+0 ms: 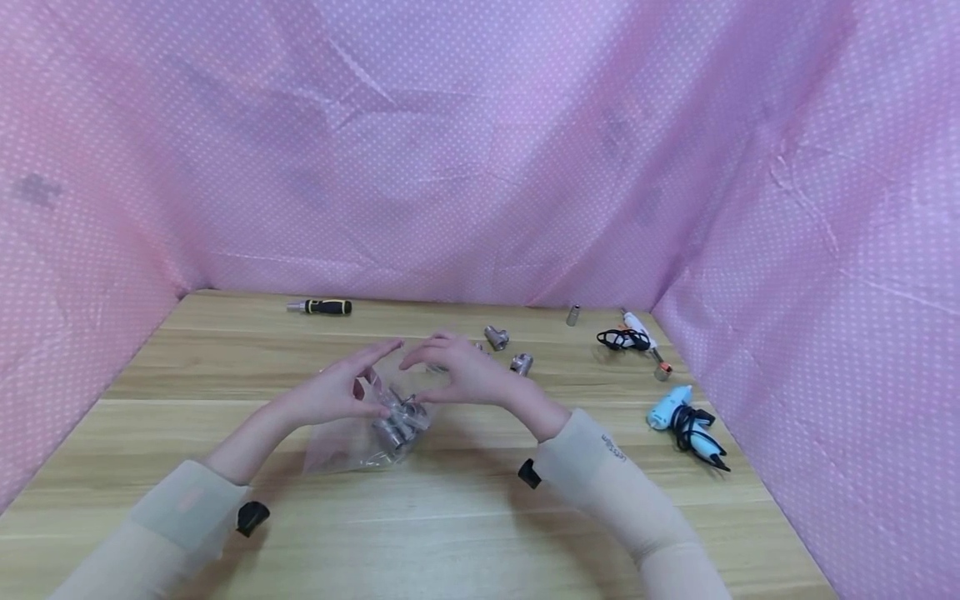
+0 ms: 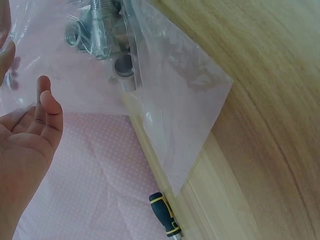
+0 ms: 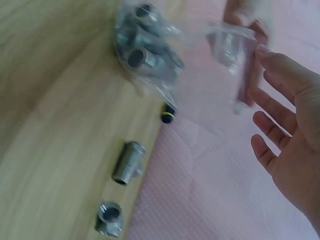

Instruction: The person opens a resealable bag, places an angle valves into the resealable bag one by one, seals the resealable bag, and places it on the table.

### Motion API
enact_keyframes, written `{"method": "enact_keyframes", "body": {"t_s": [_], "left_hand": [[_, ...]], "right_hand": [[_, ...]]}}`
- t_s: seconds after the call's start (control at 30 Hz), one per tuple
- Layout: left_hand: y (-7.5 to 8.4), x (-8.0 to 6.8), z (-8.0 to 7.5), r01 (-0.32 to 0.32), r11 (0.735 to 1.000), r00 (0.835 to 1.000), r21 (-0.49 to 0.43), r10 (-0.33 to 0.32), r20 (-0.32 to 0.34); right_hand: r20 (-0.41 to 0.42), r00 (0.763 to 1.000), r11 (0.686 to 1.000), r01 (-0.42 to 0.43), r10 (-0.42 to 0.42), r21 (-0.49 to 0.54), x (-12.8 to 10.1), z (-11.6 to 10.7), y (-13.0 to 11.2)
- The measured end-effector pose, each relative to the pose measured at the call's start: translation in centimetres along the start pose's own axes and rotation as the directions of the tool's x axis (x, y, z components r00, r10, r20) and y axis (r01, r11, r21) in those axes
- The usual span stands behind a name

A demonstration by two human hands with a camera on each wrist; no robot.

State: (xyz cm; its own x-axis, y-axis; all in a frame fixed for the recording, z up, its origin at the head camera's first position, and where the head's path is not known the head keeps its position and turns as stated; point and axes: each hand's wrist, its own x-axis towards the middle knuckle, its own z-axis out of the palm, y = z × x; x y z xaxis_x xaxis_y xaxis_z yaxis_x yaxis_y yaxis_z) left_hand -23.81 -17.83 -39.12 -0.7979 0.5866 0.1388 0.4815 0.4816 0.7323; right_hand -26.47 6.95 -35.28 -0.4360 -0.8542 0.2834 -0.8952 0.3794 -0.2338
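Observation:
A clear plastic bag (image 1: 330, 450) lies at the middle of the wooden table, several metal pipe fittings (image 1: 401, 429) bunched inside. My left hand (image 1: 337, 396) is at the bag's mouth, thumb and fingers spread apart, with plastic around the fingers. Facing it from the other side, my right hand (image 1: 468, 375) arches over the bag; in the right wrist view its relaxed fingers (image 3: 280, 112) show, one fingertip right at the bag's edge. Two loose tee fittings, one farther (image 1: 497, 337) and one nearer (image 1: 521, 364), lie beyond the right hand, which partly hides another.
At the back left lies a black-and-yellow screwdriver (image 1: 327, 307). Along the right side are a small metal cylinder (image 1: 573, 315), a white soldering iron (image 1: 636, 325) with coiled black cable, and a light blue glue gun (image 1: 667, 408). A pink dotted curtain (image 1: 480, 183) surrounds the table.

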Motion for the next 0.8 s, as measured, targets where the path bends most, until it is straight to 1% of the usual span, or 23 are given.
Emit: {"method": "enact_keyframes", "body": {"t_s": [0.1, 0.17, 0.27, 0.37, 0.5, 0.63, 0.73, 0.8], "left_hand": [[0.1, -0.1, 0.1, -0.002, 1.0, 1.0, 0.004, 0.002, -0.007], [0.1, -0.2, 0.3, 0.0, 1.0, 1.0, 0.006, 0.001, -0.012], [0.1, -0.2, 0.4, 0.009, 1.0, 1.0, 0.009, -0.009, -0.015], [0.1, -0.3, 0.5, 0.026, 1.0, 1.0, 0.005, -0.026, -0.013], [0.0, -0.4, 0.6, 0.028, 1.0, 1.0, 0.009, -0.028, -0.012], [0.2, -0.4, 0.5, 0.028, 1.0, 0.999, 0.007, -0.028, -0.017], [0.3, -0.5, 0.5, 0.029, 1.0, 0.999, 0.001, -0.029, -0.019], [0.3, -0.5, 0.5, 0.027, 1.0, 0.999, 0.0, -0.027, -0.019]], "right_hand": [[-0.057, 0.998, 1.0, 0.005, -0.003, 0.026, -1.0, -1.2, 0.3], [-0.081, 0.997, 1.0, -0.008, 0.01, 0.03, -1.8, -1.9, 0.6], [-0.108, 0.993, 0.997, -0.049, 0.055, 0.053, -3.1, -2.9, 1.2], [-0.131, 0.984, 0.991, -0.116, 0.124, 0.07, -4.4, -3.5, 2.1], [-0.156, 0.965, 0.974, -0.191, 0.209, 0.121, -6.4, -4.1, 3.8], [-0.148, 0.946, 0.953, -0.266, 0.287, 0.145, -8.3, -4.0, 5.9], [-0.131, 0.922, 0.926, -0.343, 0.364, 0.156, -9.5, -3.5, 7.5], [-0.118, 0.901, 0.904, -0.398, 0.417, 0.16, -10.3, -3.0, 8.5]]}}
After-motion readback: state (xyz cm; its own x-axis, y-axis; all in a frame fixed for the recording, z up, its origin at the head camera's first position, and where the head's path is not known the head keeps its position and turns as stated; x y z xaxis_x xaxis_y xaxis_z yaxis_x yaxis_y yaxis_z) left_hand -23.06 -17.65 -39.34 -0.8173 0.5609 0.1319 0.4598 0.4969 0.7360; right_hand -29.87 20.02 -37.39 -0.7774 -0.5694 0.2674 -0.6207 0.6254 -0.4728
